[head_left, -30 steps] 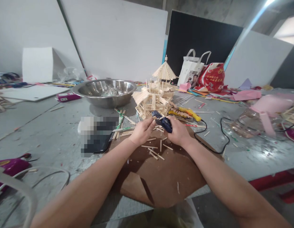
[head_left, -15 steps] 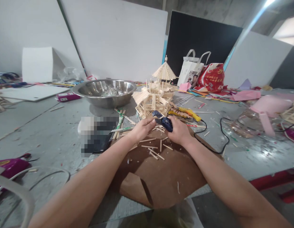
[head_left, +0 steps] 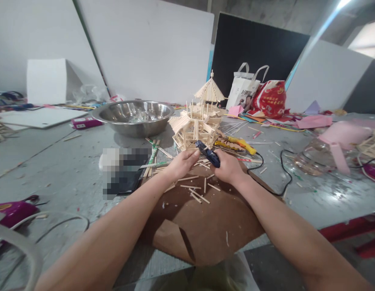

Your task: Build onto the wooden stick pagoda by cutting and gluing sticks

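My right hand is closed around a dark blue glue gun whose nozzle points up and left at the base of a wooden stick pavilion model. My left hand sits just left of the gun, fingers pinched together near the nozzle and the model's front edge; what they pinch is too small to make out. Both hands hover over a brown paper sheet strewn with several short wooden sticks. The gun's black cord runs off to the right.
A steel bowl stands back left of the model. Yellow-handled pliers lie to its right. A dark phone lies left of the paper, and chopsticks beside it. Bags, coloured paper scraps and a clear plastic bottle crowd the right. A purple tool sits near left.
The glue gun's nozzle has tipped slightly up toward the model's base, and my left hand has shifted a little forward with it. Everything else stays put.
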A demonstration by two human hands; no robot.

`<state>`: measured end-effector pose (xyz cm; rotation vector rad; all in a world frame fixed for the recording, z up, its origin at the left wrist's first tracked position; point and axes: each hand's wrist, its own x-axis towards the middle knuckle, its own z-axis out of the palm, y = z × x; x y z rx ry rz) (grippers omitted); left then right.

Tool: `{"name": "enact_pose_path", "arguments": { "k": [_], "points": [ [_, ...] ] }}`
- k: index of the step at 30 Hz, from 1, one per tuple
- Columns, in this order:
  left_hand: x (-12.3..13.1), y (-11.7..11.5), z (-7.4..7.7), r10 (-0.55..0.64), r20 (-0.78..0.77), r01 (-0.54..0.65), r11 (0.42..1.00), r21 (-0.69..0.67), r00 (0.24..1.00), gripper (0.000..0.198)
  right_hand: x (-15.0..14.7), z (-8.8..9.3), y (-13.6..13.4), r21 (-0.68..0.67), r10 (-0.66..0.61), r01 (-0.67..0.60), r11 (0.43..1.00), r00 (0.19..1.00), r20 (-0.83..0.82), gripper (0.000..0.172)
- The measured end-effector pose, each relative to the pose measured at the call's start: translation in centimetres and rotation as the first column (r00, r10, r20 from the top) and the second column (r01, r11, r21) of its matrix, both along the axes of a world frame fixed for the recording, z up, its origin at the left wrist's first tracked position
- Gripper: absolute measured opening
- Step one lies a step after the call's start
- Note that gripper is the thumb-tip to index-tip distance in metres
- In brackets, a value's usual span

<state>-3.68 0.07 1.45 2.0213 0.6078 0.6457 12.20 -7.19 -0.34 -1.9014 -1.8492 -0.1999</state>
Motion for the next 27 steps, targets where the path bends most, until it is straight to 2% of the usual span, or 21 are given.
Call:
{"name": "enact_pose_path", "arguments": {
  "k": [4,11,27],
  "points": [
    [-0.07,-0.01,0.09,0.024,-0.034,-0.022,0.997,0.067,0.999,0.041,-0.04,0.09,-0.03,-0.024,-0.015,0.015,1.000,1.000,0.003,0.028],
    [-0.29,0.51,-0.30,0.154,-0.234,-0.113,0.977,0.182,0.960,0.049,0.02,0.09,-0.06,-0.049,-0.041,0.042,0.998,0.999,0.021,0.028],
    [-0.49,0.51,-0.22,0.134,-0.176,-0.104,0.980,0.169,0.975,0.048,-0.25,0.71,-0.30,-0.093,-0.024,0.023,0.995,1.000,-0.012,0.024]
  ]
}}
